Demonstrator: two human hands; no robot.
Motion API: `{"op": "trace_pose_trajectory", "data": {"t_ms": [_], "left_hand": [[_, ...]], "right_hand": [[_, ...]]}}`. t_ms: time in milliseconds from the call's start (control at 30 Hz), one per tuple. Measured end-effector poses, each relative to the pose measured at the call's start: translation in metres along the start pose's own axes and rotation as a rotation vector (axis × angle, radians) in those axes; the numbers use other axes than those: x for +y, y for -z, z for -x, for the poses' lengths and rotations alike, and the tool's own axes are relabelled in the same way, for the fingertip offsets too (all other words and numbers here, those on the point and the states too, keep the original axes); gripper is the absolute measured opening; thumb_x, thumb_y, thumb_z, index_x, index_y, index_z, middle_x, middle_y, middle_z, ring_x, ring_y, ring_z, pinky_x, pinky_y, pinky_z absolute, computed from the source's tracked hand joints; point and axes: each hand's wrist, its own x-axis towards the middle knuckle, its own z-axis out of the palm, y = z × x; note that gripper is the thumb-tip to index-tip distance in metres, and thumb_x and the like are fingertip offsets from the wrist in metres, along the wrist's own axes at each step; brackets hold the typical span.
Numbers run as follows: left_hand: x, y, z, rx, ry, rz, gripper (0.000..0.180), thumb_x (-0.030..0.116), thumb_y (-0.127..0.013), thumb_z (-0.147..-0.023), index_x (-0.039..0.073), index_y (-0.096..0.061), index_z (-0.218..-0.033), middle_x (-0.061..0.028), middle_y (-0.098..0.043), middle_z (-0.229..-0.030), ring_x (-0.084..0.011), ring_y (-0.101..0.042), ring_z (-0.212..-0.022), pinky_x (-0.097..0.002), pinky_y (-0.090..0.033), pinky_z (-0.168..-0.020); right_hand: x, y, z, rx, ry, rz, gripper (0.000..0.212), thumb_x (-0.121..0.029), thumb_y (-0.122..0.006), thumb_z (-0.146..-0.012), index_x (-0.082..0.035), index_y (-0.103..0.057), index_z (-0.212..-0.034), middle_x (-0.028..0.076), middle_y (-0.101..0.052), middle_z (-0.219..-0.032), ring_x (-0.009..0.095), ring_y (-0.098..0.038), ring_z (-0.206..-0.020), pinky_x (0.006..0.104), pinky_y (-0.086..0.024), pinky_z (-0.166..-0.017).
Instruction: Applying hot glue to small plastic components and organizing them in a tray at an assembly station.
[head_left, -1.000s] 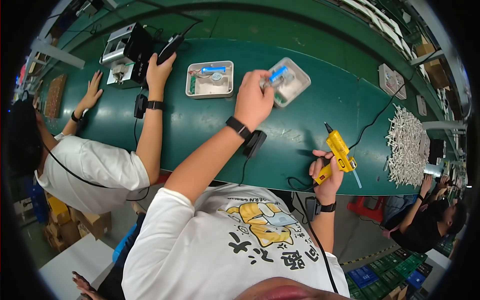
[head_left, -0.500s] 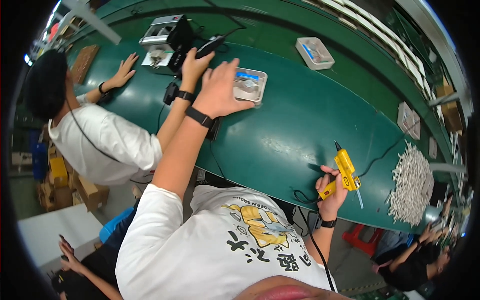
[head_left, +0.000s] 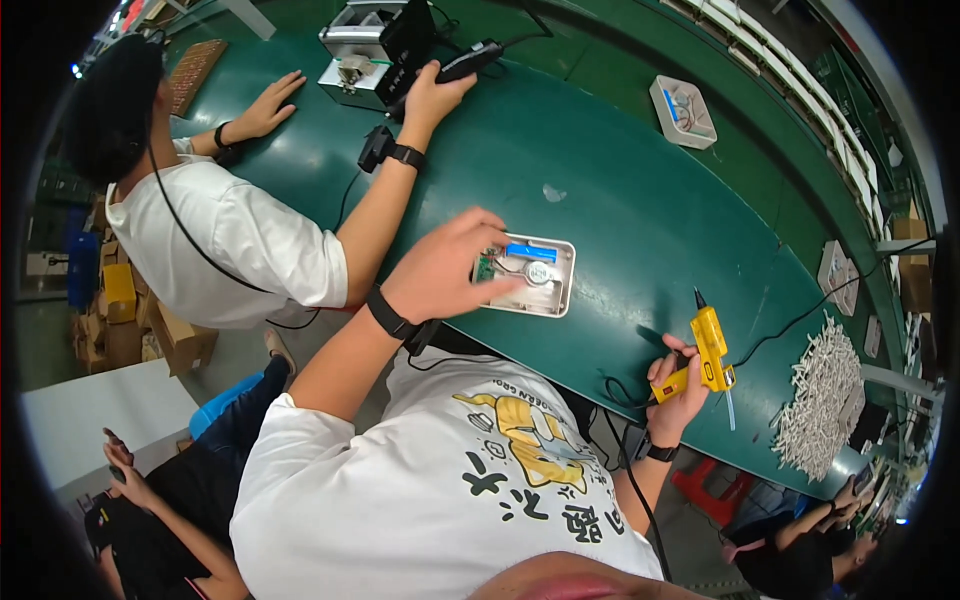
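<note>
An open white plastic housing (head_left: 548, 303), shallow and round-cornered, lies on the table directly in front of the person, its long side roughly crosswise. Across its upper part sits a blue cylindrical cell (head_left: 530, 254); below that a silvery round disc (head_left: 539, 273); thin wires run toward a small green board (head_left: 486, 268) at the left end. The left hand (head_left: 440, 265) straddles that end, thumb and fingers spread wide and a little blurred — whether they grip the housing, I cannot tell. The right hand (head_left: 678, 385) is curled firmly round the handle of a yellow glue gun (head_left: 710, 345), nozzle tilted up and away, a pale stick poking from its back.

Half a second ago the housing was farther off, close by the co-worker's hand; now it is much nearer the body, and the left hand has come back with it. The right hand keeps its hold on the gun.

The green table (head_left: 610, 200) curves across the view. A co-worker in a white shirt (head_left: 235, 235) sits at left, near a black-and-silver machine (head_left: 405, 60); at right is a heap of small white parts (head_left: 820, 400). A second white housing (head_left: 702, 137) rests at the far edge — and a pale scrap (head_left: 554, 193) lies mid-table.
</note>
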Motion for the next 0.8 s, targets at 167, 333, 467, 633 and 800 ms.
{"op": "trace_pose_trajectory", "data": {"t_ms": [167,333,467,633,800], "left_hand": [[-0.008,-0.010,-0.002,0.044,0.226,-0.185,0.022,0.019,-0.082,-0.090,0.001,-0.074,-0.098,-0.0113,-0.072,-0.113,-0.0331,-0.070,-0.101,-0.0405,-0.057,-0.089],[-0.004,-0.003,-0.006,0.116,0.049,-0.129,0.014,0.013,-0.081,-0.092,0.000,-0.073,-0.090,-0.0112,-0.074,-0.110,-0.0307,-0.071,-0.096,-0.0397,-0.057,-0.084],[-0.008,-0.018,0.003,0.287,-0.023,0.043,0.012,0.008,-0.078,-0.095,0.001,-0.069,-0.091,-0.0119,-0.074,-0.113,-0.0258,-0.069,-0.086,-0.0373,-0.056,-0.078],[-0.030,-0.063,0.018,0.513,0.176,0.454,0.006,0.001,-0.067,-0.105,0.000,-0.061,-0.104,-0.0157,-0.069,-0.124,-0.0166,-0.069,-0.100,-0.0291,-0.055,-0.084],[-0.041,-0.073,0.019,0.535,0.104,0.426,0.005,-0.001,-0.060,-0.108,0.000,-0.055,-0.109,-0.0163,-0.065,-0.128,-0.0133,-0.067,-0.100,-0.0261,-0.054,-0.085]], "right_hand": [[-0.013,-0.026,0.000,-0.065,-0.077,0.094,0.023,-0.023,-0.052,-0.112,-0.001,-0.059,-0.114,0.028,-0.073,-0.118,0.015,-0.053,-0.056,0.0324,-0.049,-0.058],[-0.015,-0.055,0.007,-0.280,-0.188,0.116,0.020,-0.019,-0.054,-0.110,0.000,-0.061,-0.112,0.027,-0.074,-0.117,0.015,-0.057,-0.058,0.0328,-0.052,-0.060],[-0.024,-0.084,0.004,-0.435,-0.303,0.195,0.019,-0.018,-0.058,-0.109,0.000,-0.062,-0.112,0.023,-0.076,-0.113,0.013,-0.060,-0.060,0.0305,-0.053,-0.060],[-0.028,-0.134,-0.014,-0.564,-0.429,0.402,0.022,-0.020,-0.061,-0.109,0.000,-0.064,-0.117,0.012,-0.077,-0.099,0.009,-0.060,-0.060,0.0254,-0.051,-0.054],[-0.022,-0.164,-0.029,-0.643,-0.453,0.671,0.025,-0.021,-0.061,-0.110,0.001,-0.066,-0.119,0.005,-0.071,-0.084,0.008,-0.057,-0.054,0.0239,-0.047,-0.047]]}}
